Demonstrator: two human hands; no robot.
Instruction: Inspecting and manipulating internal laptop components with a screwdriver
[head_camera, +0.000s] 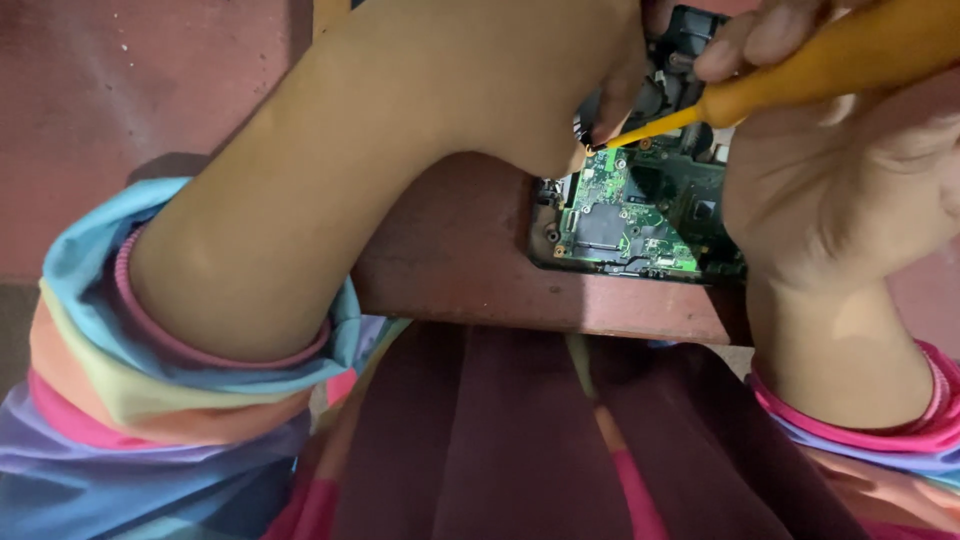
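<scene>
A green circuit board (630, 215) in a dark casing lies on a reddish-brown wooden table (470, 260), near its front edge. My right hand (850, 160) is closed around a yellow-orange screwdriver (800, 75) whose tip touches the board's upper left part. My left hand (615, 90) reaches over the board's upper left; its fingers press down beside the tool tip and are mostly hidden behind my forearm. I cannot make out whether it grips anything.
My bare left forearm (330, 190) crosses the view in front of the table. Striped pastel sleeves are pushed up on both arms. A dark maroon lap (520, 440) fills the bottom. A reddish floor (120, 100) lies to the left.
</scene>
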